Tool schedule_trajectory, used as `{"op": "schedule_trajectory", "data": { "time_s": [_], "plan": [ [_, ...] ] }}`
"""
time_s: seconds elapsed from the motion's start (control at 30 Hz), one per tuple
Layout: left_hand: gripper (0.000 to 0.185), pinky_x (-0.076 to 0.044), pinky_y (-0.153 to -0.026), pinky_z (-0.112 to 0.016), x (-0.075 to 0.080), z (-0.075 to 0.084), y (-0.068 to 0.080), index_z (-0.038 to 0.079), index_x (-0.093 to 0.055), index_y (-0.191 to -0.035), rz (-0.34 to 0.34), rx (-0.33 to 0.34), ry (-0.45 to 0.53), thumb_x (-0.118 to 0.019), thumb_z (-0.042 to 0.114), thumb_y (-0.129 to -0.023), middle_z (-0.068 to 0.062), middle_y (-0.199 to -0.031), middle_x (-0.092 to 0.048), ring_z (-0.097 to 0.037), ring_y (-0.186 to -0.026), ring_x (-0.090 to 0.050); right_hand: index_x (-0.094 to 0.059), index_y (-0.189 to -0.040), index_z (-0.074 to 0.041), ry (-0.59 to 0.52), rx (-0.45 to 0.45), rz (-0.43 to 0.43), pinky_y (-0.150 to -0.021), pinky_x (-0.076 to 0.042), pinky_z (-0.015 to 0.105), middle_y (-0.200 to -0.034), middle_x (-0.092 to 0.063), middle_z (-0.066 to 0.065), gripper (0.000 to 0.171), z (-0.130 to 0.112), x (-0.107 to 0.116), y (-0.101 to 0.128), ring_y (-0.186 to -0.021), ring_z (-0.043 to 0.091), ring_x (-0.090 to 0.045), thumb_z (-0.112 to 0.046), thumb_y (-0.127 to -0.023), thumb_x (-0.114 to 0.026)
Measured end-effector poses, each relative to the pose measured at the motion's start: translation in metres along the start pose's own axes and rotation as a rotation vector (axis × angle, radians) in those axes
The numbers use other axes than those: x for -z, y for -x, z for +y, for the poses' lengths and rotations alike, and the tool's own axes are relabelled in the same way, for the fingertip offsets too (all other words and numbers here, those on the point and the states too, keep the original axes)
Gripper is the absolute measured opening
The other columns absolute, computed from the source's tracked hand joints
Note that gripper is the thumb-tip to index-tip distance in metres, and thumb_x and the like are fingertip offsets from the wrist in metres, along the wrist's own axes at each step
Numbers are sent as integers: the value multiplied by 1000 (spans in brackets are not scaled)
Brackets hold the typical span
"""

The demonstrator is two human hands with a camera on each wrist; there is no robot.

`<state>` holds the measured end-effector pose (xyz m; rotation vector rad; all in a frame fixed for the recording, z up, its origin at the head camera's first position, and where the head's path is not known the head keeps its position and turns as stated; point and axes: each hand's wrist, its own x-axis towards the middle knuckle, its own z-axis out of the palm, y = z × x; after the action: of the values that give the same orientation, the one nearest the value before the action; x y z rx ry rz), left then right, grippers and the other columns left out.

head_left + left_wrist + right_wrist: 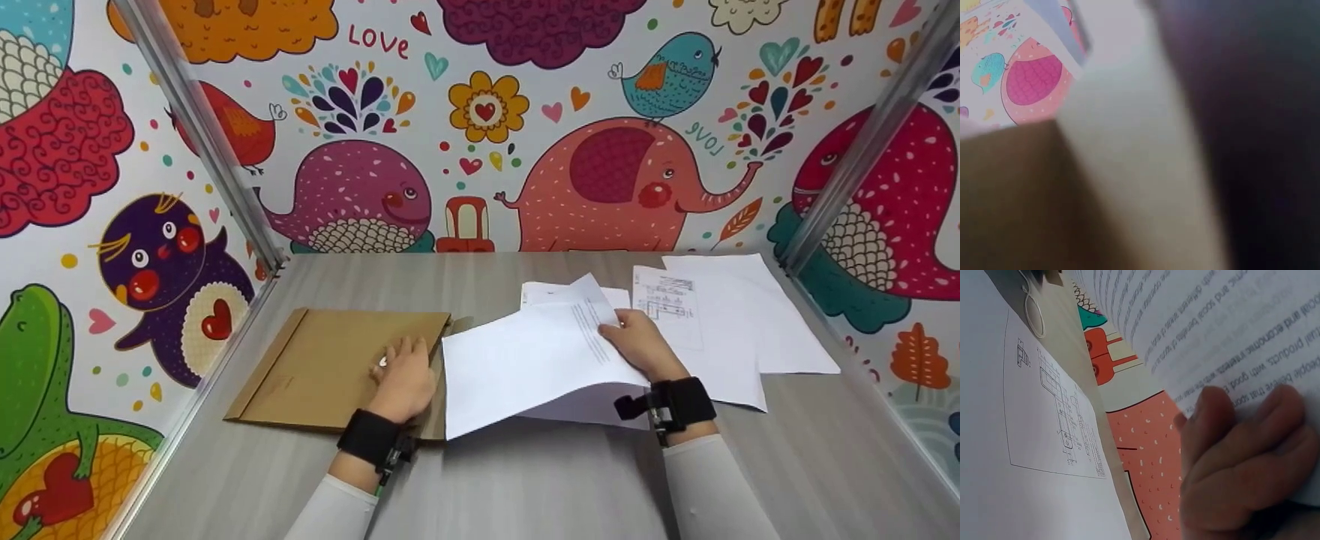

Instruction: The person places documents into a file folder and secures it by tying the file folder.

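2 hands: left [405, 375] presses envelope [330, 367], right [641, 343] grips printed sheet [525, 360].

Looks like a small booth set up for recording: grey bench [525, 480] boxed in by cartoon-animal wall panels [600, 135] from 9 to 3 o'clock, metal corner posts [202, 135].

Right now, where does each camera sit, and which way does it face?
Head: above the table, looking down at both hands, envelope and printed sheet.
Left wrist: close over the envelope, blurred; no hand discernible.
Right wrist: under the lifted printed sheet, showing fingers and diagram page.
Shared: head and right wrist both show the sheet and diagram page.
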<state>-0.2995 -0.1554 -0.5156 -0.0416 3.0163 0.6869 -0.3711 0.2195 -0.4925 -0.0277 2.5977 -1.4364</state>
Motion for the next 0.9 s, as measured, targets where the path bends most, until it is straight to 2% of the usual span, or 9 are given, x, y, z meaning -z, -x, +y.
{"op": "schedule_trajectory", "data": {
  "time_s": [0.17,0.3,0.43,0.67,0.8,0.9],
  "plan": [
    [57,-14,-113,-90,-1,7,1,-8,-41,-158,56,-3,11,-40,14,-105,-33,-167,-34,-61,-156,-21,-64,-135,10,2,15,60,-78,-51,22,-121,-73,23,42,-1,-6,1,-92,18,-70,-17,-104,-56],
    [56,-14,-113,-90,-3,11,4,-8,-42,-157,72,-16,22,-40,13,-105,-33,-166,-36,-61,-156,-23,-61,-140,9,11,4,98,-90,-52,30,-134,-69,26,45,-4,-11,3,-111,29,-69,-18,-105,-54],
    [54,-15,-114,-89,-2,12,5,-8,-42,-157,75,-20,17,-38,12,-108,-33,-166,-36,-60,-155,-25,-58,-145,8,-12,-19,116,-100,-52,39,-140,-66,27,47,-6,-23,3,-121,34,-67,-19,-106,-52],
    [53,-18,-115,-87,3,10,6,-9,-43,-156,100,-38,27,-40,7,-106,-33,-166,-37,-61,-153,-28,-61,-140,8,-50,27,202,-112,-48,51,-140,-66,28,44,-14,-58,5,-127,39,-65,-17,-105,-55],
    [52,-19,-116,-86,4,11,6,-8,-43,-157,103,-39,29,-38,6,-107,-32,-166,-37,-60,-154,-28,-64,-139,5,-60,101,250,-113,-49,52,-139,-68,27,41,-19,-87,9,-129,40,-66,-15,-104,-58],
    [51,-21,-115,-87,4,13,6,-8,-44,-156,108,-50,29,-36,4,-107,-32,-165,-39,-59,-154,-30,-65,-139,3,-80,154,270,-110,-52,52,-134,-71,25,39,-23,-108,15,-124,39,-69,-14,-104,-59]
  ]
}}
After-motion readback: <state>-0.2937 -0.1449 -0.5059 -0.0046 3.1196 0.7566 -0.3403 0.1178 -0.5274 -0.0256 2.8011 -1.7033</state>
